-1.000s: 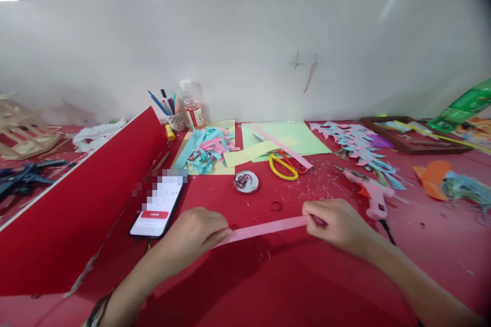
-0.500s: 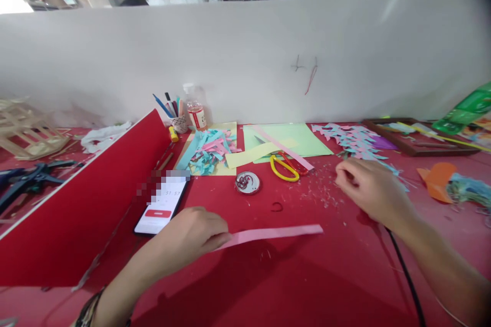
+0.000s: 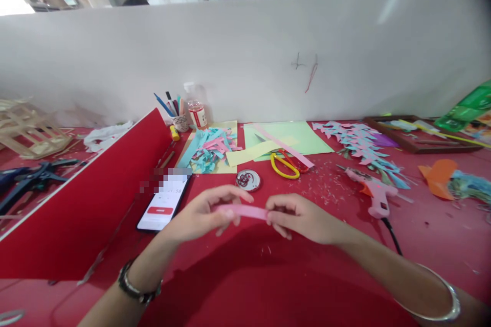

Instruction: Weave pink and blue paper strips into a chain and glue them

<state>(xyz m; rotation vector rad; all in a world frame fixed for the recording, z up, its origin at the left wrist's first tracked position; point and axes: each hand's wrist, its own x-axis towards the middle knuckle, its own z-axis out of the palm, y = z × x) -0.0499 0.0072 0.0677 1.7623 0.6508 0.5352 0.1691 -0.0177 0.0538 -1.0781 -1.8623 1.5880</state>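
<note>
A narrow pink paper strip (image 3: 247,211) stretches between my two hands above the red table (image 3: 291,286). Its left end is pinched by my left hand (image 3: 209,212), thumb on top and other fingers behind. My right hand (image 3: 303,215) grips the other end between thumb and fingertips. Just beyond the hands lies a small white round lid (image 3: 247,180) with dark red curled bits in it. A pink hot glue gun (image 3: 374,189) rests on the table to the right of my right hand, its black cord running toward me.
Yellow-and-red-handled scissors (image 3: 286,165) lie by green paper sheets (image 3: 314,144). Cut blue and pink paper pieces (image 3: 210,149) are heaped behind a phone (image 3: 164,202). A red board (image 3: 88,199) stands at left. A pink-and-blue paper garland (image 3: 360,145) lies back right.
My right hand has come off the glue gun, moved left and taken the strip's free end. My left hand has risen slightly, turning its fingers up with the strip.
</note>
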